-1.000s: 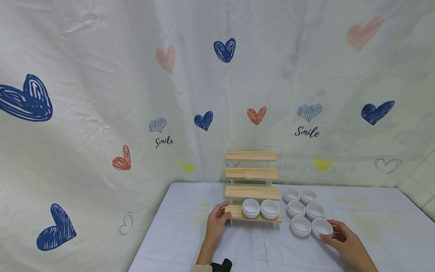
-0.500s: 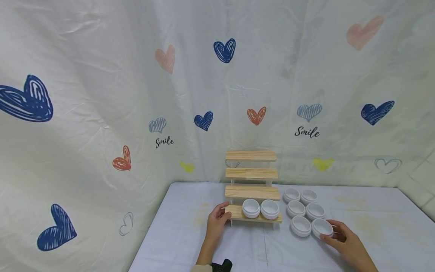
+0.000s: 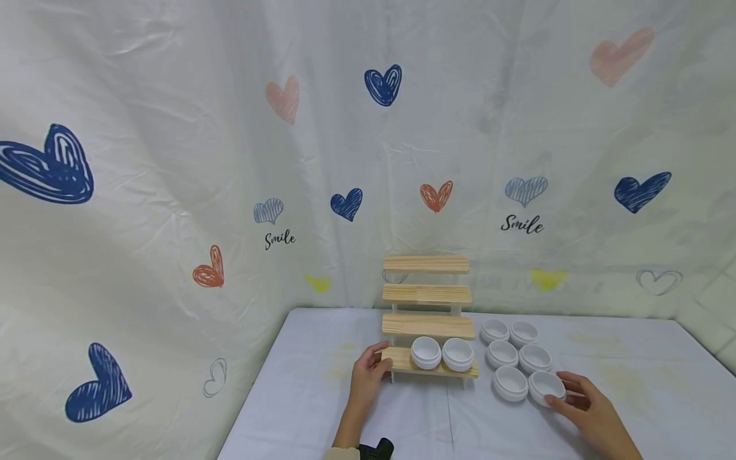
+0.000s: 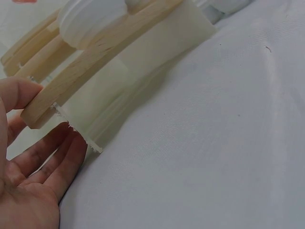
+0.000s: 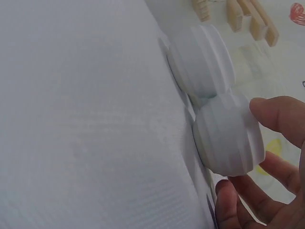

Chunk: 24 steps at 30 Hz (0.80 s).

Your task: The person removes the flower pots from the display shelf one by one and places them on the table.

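Both hands forward, fingers loosely curled.

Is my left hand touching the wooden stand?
Touching: in the left wrist view the left hand has its thumb on the end of the wooden stand.

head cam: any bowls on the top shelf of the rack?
No, the two white bowls sit on the lowest step of the wooden rack; its upper three are bare.

A makeshift staged set rather than a lived-in room: a wrinkled curtain (image 3: pixel 230 160) printed with hearts and "Smile" hangs behind a counter (image 3: pixel 322 409) draped in white cloth.
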Each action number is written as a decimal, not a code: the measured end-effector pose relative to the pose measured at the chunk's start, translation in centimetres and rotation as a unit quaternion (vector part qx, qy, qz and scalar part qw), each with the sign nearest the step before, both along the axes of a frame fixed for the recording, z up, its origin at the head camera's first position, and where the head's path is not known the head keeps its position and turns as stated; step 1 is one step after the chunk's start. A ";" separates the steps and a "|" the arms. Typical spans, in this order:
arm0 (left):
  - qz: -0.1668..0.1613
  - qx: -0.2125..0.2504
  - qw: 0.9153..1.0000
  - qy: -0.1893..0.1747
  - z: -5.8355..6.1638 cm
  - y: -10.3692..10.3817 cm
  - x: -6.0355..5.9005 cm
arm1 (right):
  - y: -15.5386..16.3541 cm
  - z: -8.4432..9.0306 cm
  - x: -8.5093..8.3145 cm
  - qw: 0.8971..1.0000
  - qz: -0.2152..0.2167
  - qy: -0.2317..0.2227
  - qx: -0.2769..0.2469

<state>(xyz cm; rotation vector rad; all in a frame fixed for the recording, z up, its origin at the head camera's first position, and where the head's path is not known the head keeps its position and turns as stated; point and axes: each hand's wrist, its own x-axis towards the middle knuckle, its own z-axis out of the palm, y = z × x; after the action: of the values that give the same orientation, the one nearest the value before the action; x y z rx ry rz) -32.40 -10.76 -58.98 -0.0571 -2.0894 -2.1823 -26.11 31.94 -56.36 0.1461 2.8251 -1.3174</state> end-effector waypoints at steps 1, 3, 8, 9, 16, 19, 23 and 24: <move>0.000 0.000 1.000 -0.001 0.0 0.0 0.0 | 0.0 0.0 0.1 1.000 -0.003 0.011 0.001; 0.000 0.001 1.000 -0.003 0.0 0.0 0.0 | 0.1 0.1 0.3 1.000 -0.008 0.029 -0.004; -0.002 0.001 1.000 -0.002 0.0 -0.1 0.0 | -0.4 0.9 0.8 0.995 -0.048 0.087 -0.016; -0.002 0.001 1.000 -0.002 0.0 -0.1 0.0 | -0.6 1.0 1.0 0.993 -0.057 0.106 -0.015; -0.001 0.009 1.000 -0.001 0.2 -0.1 0.1 | -3.7 3.1 1.3 0.974 -0.062 0.211 -0.048; -0.003 0.013 1.000 -0.002 0.2 -0.1 0.1 | -5.3 4.1 1.3 0.973 -0.037 0.220 -0.054; -0.002 0.012 1.000 -0.005 0.1 -0.1 0.0 | -7.2 4.9 1.0 0.973 -0.005 0.224 -0.055; -0.001 0.011 1.000 -0.005 0.1 -0.1 0.0 | -7.7 5.1 0.9 0.972 0.003 0.227 -0.057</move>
<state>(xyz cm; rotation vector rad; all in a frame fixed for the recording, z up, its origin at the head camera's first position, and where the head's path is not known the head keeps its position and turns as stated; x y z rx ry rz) -32.44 -10.85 -58.88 -0.0468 -2.0710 -2.2122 -25.22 24.22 -51.30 -0.1915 3.0856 -1.6987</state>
